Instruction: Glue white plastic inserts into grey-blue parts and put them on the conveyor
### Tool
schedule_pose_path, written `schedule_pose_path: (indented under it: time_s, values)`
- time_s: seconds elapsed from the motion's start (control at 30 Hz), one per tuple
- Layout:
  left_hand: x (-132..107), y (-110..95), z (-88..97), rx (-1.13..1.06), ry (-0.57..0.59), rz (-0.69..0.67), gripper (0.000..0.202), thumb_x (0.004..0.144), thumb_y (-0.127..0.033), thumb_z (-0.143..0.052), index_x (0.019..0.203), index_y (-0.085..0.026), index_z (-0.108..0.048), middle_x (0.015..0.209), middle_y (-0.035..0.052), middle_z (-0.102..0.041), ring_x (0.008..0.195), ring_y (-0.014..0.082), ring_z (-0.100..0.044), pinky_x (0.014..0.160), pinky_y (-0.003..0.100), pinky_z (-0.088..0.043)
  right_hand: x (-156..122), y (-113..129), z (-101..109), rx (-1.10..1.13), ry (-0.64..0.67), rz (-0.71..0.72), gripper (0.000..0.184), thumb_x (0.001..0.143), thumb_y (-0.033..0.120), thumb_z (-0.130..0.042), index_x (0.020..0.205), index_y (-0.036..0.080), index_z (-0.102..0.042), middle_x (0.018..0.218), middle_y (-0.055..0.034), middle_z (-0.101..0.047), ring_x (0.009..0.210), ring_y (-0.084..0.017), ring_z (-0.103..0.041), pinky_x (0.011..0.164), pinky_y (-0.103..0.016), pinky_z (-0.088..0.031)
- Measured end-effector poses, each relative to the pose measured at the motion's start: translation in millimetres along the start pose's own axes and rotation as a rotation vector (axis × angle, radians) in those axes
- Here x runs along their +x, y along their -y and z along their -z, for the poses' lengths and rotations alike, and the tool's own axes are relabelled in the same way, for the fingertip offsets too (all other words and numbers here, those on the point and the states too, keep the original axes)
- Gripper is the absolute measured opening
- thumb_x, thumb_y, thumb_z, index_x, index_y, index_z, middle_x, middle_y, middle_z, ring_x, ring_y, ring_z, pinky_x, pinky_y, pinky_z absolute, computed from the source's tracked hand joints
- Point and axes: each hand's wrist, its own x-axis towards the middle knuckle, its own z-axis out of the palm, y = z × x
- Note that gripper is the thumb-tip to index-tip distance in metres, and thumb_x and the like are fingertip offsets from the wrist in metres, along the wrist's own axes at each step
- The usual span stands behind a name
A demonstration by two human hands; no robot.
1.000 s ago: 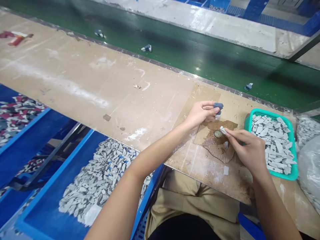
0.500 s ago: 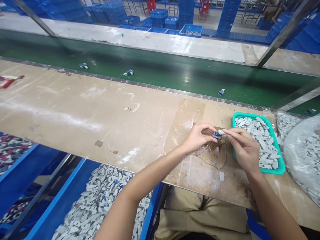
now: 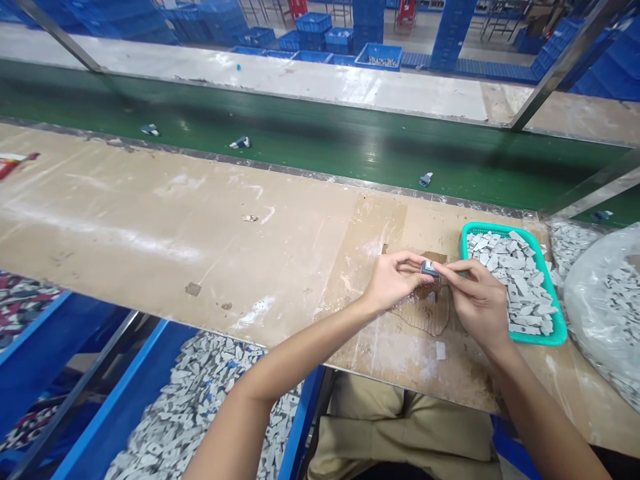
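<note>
My left hand point(image 3: 395, 279) and my right hand point(image 3: 477, 301) meet over a worn brown cardboard patch point(image 3: 425, 313) on the beige bench point(image 3: 200, 220). Both pinch one small blue-grey plastic piece point(image 3: 429, 269) between their fingertips, the left from the left side, the right from the right. A pale insert shows in the piece's top. A teal basket point(image 3: 550, 333) full of small pale grey parts point(image 3: 515, 280) stands just right of my right hand.
A green conveyor belt point(image 3: 325, 143) runs behind the bench with a few small blue-grey pieces point(image 3: 241, 142) on it. A clear bag of grey parts point(image 3: 603, 313) lies at far right. A blue bin of grey parts point(image 3: 190, 407) sits below the bench's near edge.
My hands came together: the left brought the blue-grey piece down from beside the cardboard, and the right carried a pale part to it. The small pieces on the belt have moved to the left.
</note>
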Motion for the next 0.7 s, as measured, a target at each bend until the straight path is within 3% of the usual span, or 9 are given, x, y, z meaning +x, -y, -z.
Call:
schedule_pose_path:
  time_s: [0.27,0.37,0.47,0.57,0.63,0.7]
  values:
    - [-4,-9,0.4,0.061,-0.058,0.017,0.026,0.058,-0.017,-0.083,0.079,-0.012,-0.069,0.075,0.0066,-0.072,0.067,0.0143,-0.067,0.066,0.026,-0.055,2,9,-7,0.039,0.025,-0.08,0.038,0.091,0.013,-0.047,0.109,0.03,-0.076,0.087,-0.0038,-0.067,0.077,-0.016,-0.063,0.066,-0.028,-0.051]
    - [-1,-10,1.6,0.059,-0.004,0.046,0.034,0.058,-0.023,-0.086,0.085,-0.012,-0.068,0.074,0.0049,-0.068,0.065,0.013,-0.065,0.062,0.024,-0.052,3,6,-5,0.022,0.065,-0.097,0.033,0.094,0.018,-0.05,0.113,0.028,-0.075,0.091,-0.0044,-0.068,0.081,-0.016,-0.064,0.069,-0.027,-0.052]
    - [2,-12,4.1,-0.093,0.085,0.049,0.052,0.062,-0.033,-0.087,0.105,-0.017,-0.064,0.085,0.0033,-0.065,0.072,0.0153,-0.065,0.068,0.03,-0.057,5,2,4,-0.03,0.088,-0.108,0.033,0.095,0.027,-0.054,0.124,0.027,-0.069,0.103,-0.0054,-0.069,0.092,-0.018,-0.065,0.077,-0.029,-0.053]
    - [8,-16,10.5,-0.248,0.1,0.134,0.04,0.069,-0.026,-0.079,0.104,-0.018,-0.062,0.095,0.0048,-0.062,0.077,0.0175,-0.066,0.076,0.04,-0.06,8,-2,18,-0.099,-0.111,-0.139,0.035,0.095,0.033,-0.056,0.127,0.027,-0.067,0.105,-0.0055,-0.07,0.095,-0.02,-0.065,0.084,-0.033,-0.053]
    - [12,-19,16.3,-0.302,0.039,0.195,0.031,0.067,-0.011,-0.068,0.097,-0.016,-0.061,0.088,0.0039,-0.061,0.072,0.0166,-0.066,0.076,0.039,-0.061,10,-7,27,-0.125,-0.28,-0.177,0.034,0.094,0.035,-0.057,0.125,0.026,-0.069,0.104,-0.0058,-0.071,0.094,-0.021,-0.066,0.087,-0.036,-0.053]
    - [15,-21,21.7,-0.346,-0.034,0.226,0.038,0.063,-0.002,-0.058,0.099,-0.016,-0.059,0.081,0.0021,-0.059,0.069,0.0152,-0.066,0.073,0.034,-0.061,11,-15,36,-0.129,-0.386,-0.227,0.035,0.094,0.037,-0.058,0.124,0.025,-0.069,0.106,-0.0075,-0.071,0.091,-0.022,-0.067,0.086,-0.039,-0.053]
